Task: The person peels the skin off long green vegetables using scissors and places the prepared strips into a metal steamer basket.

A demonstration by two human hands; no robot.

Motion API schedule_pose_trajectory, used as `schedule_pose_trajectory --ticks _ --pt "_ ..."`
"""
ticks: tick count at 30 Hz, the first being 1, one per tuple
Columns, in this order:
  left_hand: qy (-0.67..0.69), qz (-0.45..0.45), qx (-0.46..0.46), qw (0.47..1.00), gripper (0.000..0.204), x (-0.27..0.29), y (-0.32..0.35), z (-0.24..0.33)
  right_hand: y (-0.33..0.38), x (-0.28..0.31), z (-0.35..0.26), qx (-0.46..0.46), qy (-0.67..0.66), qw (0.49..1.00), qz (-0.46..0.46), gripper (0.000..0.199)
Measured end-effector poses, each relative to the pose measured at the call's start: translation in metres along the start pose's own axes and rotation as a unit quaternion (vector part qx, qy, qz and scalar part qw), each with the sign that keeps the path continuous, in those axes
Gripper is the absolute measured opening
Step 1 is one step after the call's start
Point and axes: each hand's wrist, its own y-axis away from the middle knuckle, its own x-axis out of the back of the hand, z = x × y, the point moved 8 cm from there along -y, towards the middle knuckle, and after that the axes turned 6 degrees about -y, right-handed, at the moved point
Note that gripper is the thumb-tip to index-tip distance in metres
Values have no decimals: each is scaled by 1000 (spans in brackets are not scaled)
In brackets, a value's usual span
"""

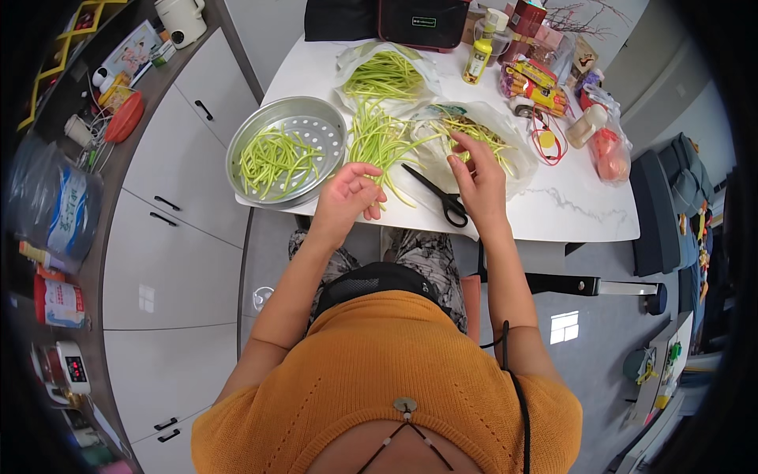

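Note:
My left hand [348,196] is closed, its fingers curled beside a loose pile of long, thin green garlic scapes [371,142] on the table. What it holds, if anything, is hidden. My right hand [480,180] hovers at the near side of an open plastic bag [513,170] with more scapes inside, thumb and fingers slightly apart. Black scissors [434,193] lie between my hands. Left of the pile, a round metal steamer tray [335,130] with holes holds shorter cut pieces [276,160]. Another plastic bag of scapes [384,75] lies behind the pile.
The white table [584,209] also carries a yellow bottle [477,59], packaged food [537,87], a jar [586,126] and a bag of round pinkish items [609,154] at right. A dark case [422,22] stands at the back. Cabinets [178,276] line the left.

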Motion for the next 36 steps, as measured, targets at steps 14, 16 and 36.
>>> schedule_pose_trajectory --ticks 14,16,36 --pt "-83 13 -53 995 22 1 -1 19 4 -21 -11 27 32 984 -173 16" --pt "-79 19 -39 996 21 5 -3 16 8 -31 8 -56 -207 951 -224 24" --pt "16 -92 53 994 16 -43 8 -15 18 -35 -1 23 -304 939 -160 31"
